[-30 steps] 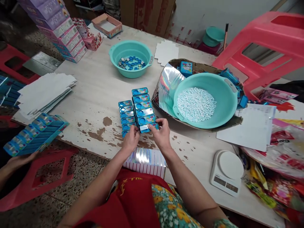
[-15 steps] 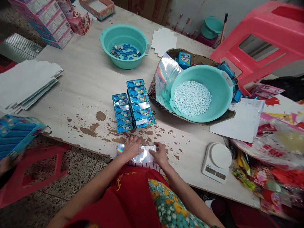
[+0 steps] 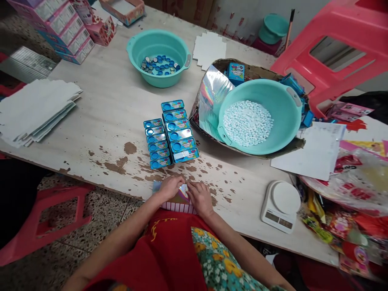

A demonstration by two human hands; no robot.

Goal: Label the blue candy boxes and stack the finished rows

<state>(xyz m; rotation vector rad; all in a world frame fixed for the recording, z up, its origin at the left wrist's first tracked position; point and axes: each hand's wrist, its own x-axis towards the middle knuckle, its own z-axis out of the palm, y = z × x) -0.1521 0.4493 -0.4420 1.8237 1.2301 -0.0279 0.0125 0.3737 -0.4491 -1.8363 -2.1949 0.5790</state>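
Note:
A shiny silvery sheet [image 3: 157, 186] with rainbow glints lies at the table's front edge, close against the red apron. My left hand [image 3: 170, 189] rests over it with fingers curled together, pinching near its middle. Beside it, my right hand [image 3: 200, 199] has its fingertips closed on the same part, almost touching the left fingers. Between the hands a bright piece of the sheet looks raised; the exact grip is partly hidden. Under the sheet shows a striped pink-and-white edge [image 3: 178, 207]. Just beyond stand two rows of small blue boxes [image 3: 183, 134] labelled "Caramelo Macizo".
A teal basin [image 3: 257, 121] of white candies sits on a cardboard box [image 3: 209, 139] at right. Another teal basin [image 3: 163, 79] holds blue round pieces. A white scale [image 3: 280, 206] stands front right. White card sheets [image 3: 36, 107] are stacked left; pink stools [image 3: 60, 218] flank the table.
My right hand has moved left from the sheet's right end to meet my left hand, whose fingers have curled. At far left, another person's hand with a blue pack has gone from view.

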